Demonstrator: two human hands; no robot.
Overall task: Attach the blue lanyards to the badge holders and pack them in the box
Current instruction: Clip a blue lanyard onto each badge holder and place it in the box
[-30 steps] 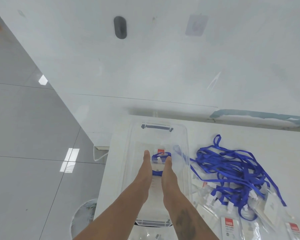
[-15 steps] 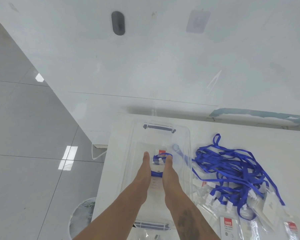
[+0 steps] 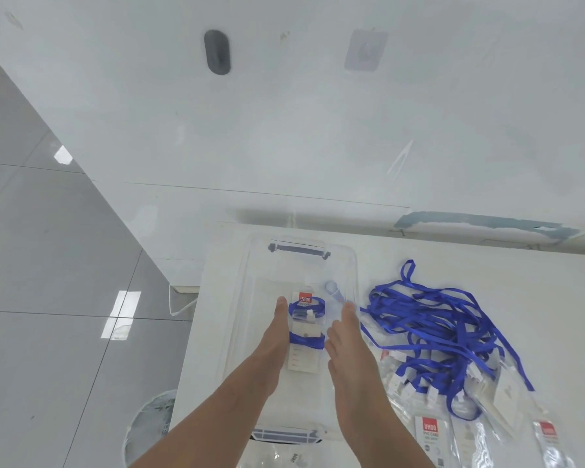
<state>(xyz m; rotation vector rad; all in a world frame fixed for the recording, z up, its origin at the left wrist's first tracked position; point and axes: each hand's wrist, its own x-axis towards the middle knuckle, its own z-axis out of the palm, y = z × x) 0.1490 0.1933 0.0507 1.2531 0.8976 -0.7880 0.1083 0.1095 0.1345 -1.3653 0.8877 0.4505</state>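
Observation:
A clear plastic box (image 3: pixel 348 265) stands on the white table. Inside it lies a badge holder wrapped in a blue lanyard (image 3: pixel 305 324). My left hand (image 3: pixel 276 336) reaches into the box with straight fingers along the bundle's left side. My right hand (image 3: pixel 343 339) is at the bundle's right side, fingers straight, a little apart from it. A tangled pile of blue lanyards (image 3: pixel 433 325) lies to the right of the box, over several clear badge holders (image 3: pixel 431 430) with red labels.
The white table (image 3: pixel 470 265) ends at its left edge just beside the box, with grey floor tiles (image 3: pixel 48 298) below. A round bin (image 3: pixel 151 420) stands on the floor at the lower left. A white wall rises behind the table.
My right hand has moved off to the right, away from the bundle it was touching. The bundle now lies in the box between my hands. My left hand has stayed put.

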